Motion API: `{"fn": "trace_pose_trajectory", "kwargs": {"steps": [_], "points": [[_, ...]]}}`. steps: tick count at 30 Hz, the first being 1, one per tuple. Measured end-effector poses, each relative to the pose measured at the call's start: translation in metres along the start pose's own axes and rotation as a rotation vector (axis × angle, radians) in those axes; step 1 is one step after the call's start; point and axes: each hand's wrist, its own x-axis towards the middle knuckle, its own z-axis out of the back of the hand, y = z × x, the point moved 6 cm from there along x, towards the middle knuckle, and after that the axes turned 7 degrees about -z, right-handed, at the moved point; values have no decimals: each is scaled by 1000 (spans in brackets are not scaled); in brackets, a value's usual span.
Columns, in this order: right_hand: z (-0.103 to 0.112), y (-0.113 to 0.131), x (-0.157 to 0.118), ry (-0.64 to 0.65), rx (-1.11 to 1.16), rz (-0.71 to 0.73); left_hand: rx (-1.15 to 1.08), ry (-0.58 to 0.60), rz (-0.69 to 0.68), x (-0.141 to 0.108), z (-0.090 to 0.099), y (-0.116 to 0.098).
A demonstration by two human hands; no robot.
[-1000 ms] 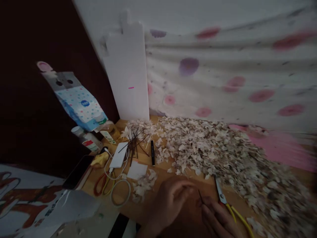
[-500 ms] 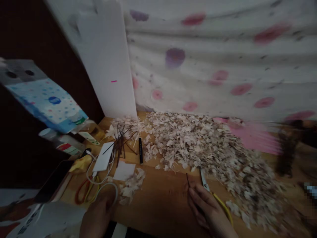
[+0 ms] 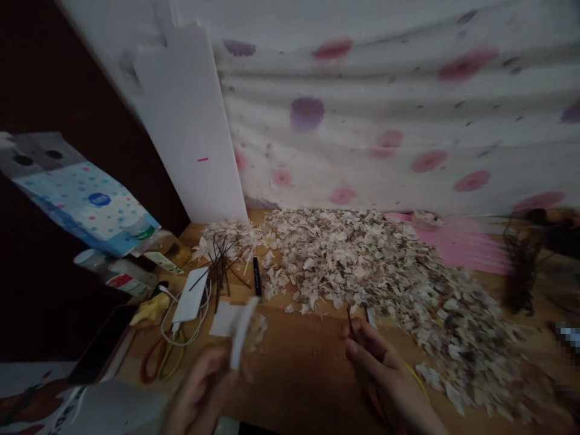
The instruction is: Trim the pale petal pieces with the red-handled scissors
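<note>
My left hand (image 3: 211, 380), blurred by motion, is closed on a white ring-shaped roll, probably tape (image 3: 242, 335), raised above the table and seen nearly edge-on. To the right, the thumb and fingers of my right hand (image 3: 376, 356) pinch a thin dark stem (image 3: 350, 320) that points up and away. Scissors lie beneath or against the right hand; only part of the blade (image 3: 371, 316) and a bit of yellow handle (image 3: 419, 383) show. A small cluster of pale petals (image 3: 257, 332) sits partly behind the roll, near a white paper square (image 3: 222, 319).
A wide heap of pale dried petals (image 3: 344, 260) spreads across the table toward the right. Dark thin stems (image 3: 221, 266), a black marker (image 3: 257, 278), a white power bank (image 3: 190, 296) with cable, and red-and-yellow-handled scissors (image 3: 156, 359) lie left. Bottles (image 3: 115, 275) stand beyond.
My left hand has moved right and up with the white roll, now turned edge-on. My right hand keeps the stem. The camera view has shifted slightly.
</note>
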Motion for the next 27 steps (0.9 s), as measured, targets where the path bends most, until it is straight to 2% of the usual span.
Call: {"fn": "trace_pose_trajectory", "kwargs": {"steps": [2,4,6,8,11,15,18,21,23,25,27], "points": [[-1,9,-3,-43,12,49,-360,199,-102,21,-49,-25],[-1,15,-8,-76,67,94,-580,343,-130,37,-90,-40],[1,19,-12,-86,119,148,-711,434,-84,46,-122,-45],[6,19,-16,-121,158,200,-753,502,-54,49,-142,-45],[16,19,-23,-190,186,234,-693,515,-46,55,-153,-33],[23,31,-33,-254,104,262,-436,285,6,65,-143,-5],[27,45,-37,-334,10,276,-283,178,-117,66,-136,-13],[26,47,-31,-305,57,222,-210,231,-319,63,-145,-39],[24,43,-26,-248,193,181,-205,271,-358,64,-155,-50],[23,39,-23,-184,335,151,-265,310,-272,67,-169,-50],[21,38,-22,-127,424,137,-357,390,-97,69,-187,-39]]}}
